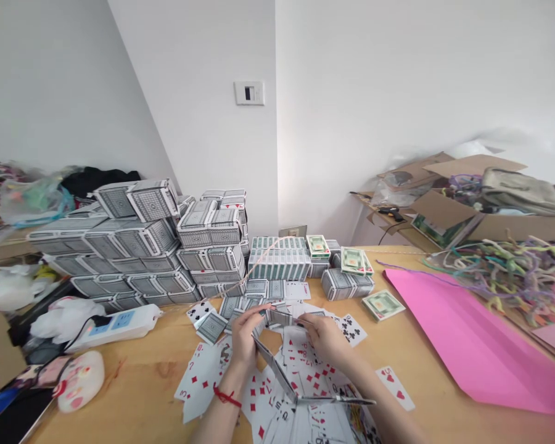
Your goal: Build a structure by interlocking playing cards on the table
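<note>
My left hand (246, 336), a red string at its wrist, is closed around grey-backed playing cards (281, 316). The fingers of my right hand (326, 336) pinch the other side of these cards. From beside my left palm, a thin strip of cards seen edge-on (275, 373) slopes down and bends to the right, above the pile. Loose face-up cards (312, 376) are spread under both hands, mostly red suits. Face-down cards (211, 327) lie beyond my left hand, and a five of hearts (395, 388) sits apart at the right.
Tall stacks of bundled cards (134, 237) stand at the back left. Card boxes (383, 305) and a row of packs (280, 259) are behind my hands. A pink sheet (472, 345) and tangled yarn (513, 271) lie right; a power strip (120, 324) lies left.
</note>
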Available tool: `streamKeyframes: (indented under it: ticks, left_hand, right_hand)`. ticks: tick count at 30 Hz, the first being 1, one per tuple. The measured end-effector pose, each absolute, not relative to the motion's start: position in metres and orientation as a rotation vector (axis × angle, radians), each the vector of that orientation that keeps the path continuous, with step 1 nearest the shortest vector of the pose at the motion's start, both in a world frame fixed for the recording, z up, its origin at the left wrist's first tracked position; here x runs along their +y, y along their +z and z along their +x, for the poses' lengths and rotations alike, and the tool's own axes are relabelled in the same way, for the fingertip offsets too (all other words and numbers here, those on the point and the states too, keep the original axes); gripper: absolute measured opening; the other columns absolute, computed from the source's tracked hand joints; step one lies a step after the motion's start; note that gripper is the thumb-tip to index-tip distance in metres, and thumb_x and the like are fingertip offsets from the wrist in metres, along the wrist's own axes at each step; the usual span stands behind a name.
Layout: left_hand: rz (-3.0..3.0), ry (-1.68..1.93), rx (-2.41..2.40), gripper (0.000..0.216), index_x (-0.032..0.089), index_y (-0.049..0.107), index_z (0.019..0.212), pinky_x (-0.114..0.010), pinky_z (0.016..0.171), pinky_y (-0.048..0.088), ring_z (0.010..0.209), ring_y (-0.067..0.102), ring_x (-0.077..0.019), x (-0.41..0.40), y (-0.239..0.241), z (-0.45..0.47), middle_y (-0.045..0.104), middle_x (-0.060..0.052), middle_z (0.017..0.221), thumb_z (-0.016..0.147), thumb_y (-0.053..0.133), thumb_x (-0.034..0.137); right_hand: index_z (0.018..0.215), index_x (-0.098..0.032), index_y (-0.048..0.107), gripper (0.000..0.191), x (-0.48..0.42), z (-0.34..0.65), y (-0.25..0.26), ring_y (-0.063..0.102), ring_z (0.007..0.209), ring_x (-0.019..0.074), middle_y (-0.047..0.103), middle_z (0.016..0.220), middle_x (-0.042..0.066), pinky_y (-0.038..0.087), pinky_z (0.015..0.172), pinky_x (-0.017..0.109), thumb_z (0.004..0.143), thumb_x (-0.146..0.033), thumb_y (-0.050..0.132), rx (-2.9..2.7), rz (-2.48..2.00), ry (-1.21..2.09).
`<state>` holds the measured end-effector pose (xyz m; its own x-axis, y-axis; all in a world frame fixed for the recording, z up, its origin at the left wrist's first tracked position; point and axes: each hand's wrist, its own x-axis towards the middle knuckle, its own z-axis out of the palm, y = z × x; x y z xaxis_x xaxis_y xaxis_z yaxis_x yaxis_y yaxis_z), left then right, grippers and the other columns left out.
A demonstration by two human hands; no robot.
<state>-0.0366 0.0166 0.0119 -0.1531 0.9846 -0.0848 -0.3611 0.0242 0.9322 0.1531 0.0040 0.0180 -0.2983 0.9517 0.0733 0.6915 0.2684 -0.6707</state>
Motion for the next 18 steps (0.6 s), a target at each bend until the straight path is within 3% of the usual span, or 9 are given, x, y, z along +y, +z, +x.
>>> streamKeyframes:
  ticks: [7,12,18]
  left_hand:
    - [0.820,1.456,1.061,0.020,0.013,0.073,0.072,-0.034,0.078,0.044,0.087,0.062,-0.0279,0.016,0.010,-0.034,0.072,-0.009,0.080,0.060,0.059,0.020]
    - [0.754,1.463,1.065,0.021,0.013,0.073,0.073,-0.034,0.074,0.046,0.086,0.062,-0.0284,0.017,0.011,-0.034,0.072,-0.010,0.079,0.059,0.061,0.022]
    - [0.732,1.452,0.986,0.022,0.015,0.069,0.079,-0.031,0.071,0.047,0.081,0.063,-0.0237,0.020,0.014,-0.032,0.070,-0.008,0.082,0.060,0.066,0.026]
  right_hand:
    - [0.093,-0.019,0.063,0.031,0.003,0.149,0.015,0.060,0.068,0.0156,0.068,0.075,0.004,0.037,0.061,0.021,0.083,-0.013,0.034,-2.095,-1.534,0.718]
    - [0.080,-0.016,0.059,0.029,-0.005,0.138,0.016,0.056,0.059,0.0148,0.063,0.064,0.005,0.032,0.055,0.021,0.089,-0.022,0.032,-2.185,-1.565,0.631]
    - [0.078,-0.018,0.054,0.029,-0.014,0.128,0.024,0.051,0.050,0.0130,0.060,0.058,0.003,0.025,0.050,0.023,0.091,-0.025,0.029,-2.299,-1.532,0.488]
